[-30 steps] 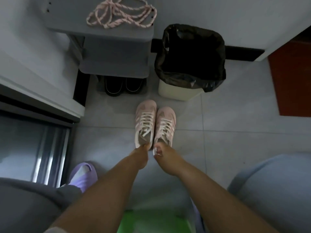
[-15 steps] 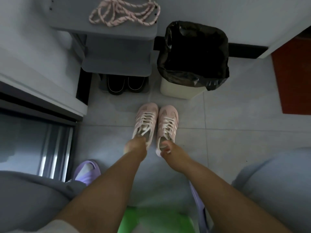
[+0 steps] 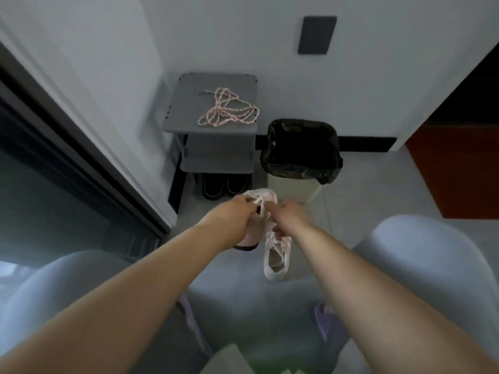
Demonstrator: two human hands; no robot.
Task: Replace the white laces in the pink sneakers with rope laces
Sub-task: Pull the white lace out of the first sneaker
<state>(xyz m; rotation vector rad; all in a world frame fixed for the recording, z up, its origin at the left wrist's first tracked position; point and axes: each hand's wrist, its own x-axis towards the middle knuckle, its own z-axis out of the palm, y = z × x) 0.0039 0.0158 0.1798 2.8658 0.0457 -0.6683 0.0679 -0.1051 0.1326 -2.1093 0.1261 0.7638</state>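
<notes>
**Both hands on the first sneaker, rope laces waiting on the shelf**

The fingers of the left hand (image 3: 232, 211) curl around the raised sneaker (image 3: 255, 211) from its left side, holding it off the floor with its sole edge showing dark below the wrist. The right hand (image 3: 287, 214) comes in from the other side with fingers bunched narrow at the top of the shoe, where the white laces (image 3: 260, 202) cross; whether it has actually pinched a lace or only touches the knot is too blurred to tell. The two hands sit just beside each other with the lace knot between them.

The held shoe's long axis runs away from the person, toe farthest from the body, so the lace ends lie at the fingertips and the eyelet rows run back under the palms. My reading is that the unlacing is only starting: the laces appear fully threaded.

The second sneaker (image 3: 275, 259) lies on the grey floor (image 3: 364, 190) just beneath the right forearm, its opening toward the person and its white laces in place. It is nearer the right hand.

Farther out, the rope laces (image 3: 228, 110) lie in a loose pink-and-white tangle on top of the grey shelf unit (image 3: 194, 90) against the wall, straight ahead and well apart from both hands, slightly to the left-hand side. A bin with a black liner (image 3: 301, 149) stands beside the shelf, and dark shoes (image 3: 225, 184) sit under it.
</notes>
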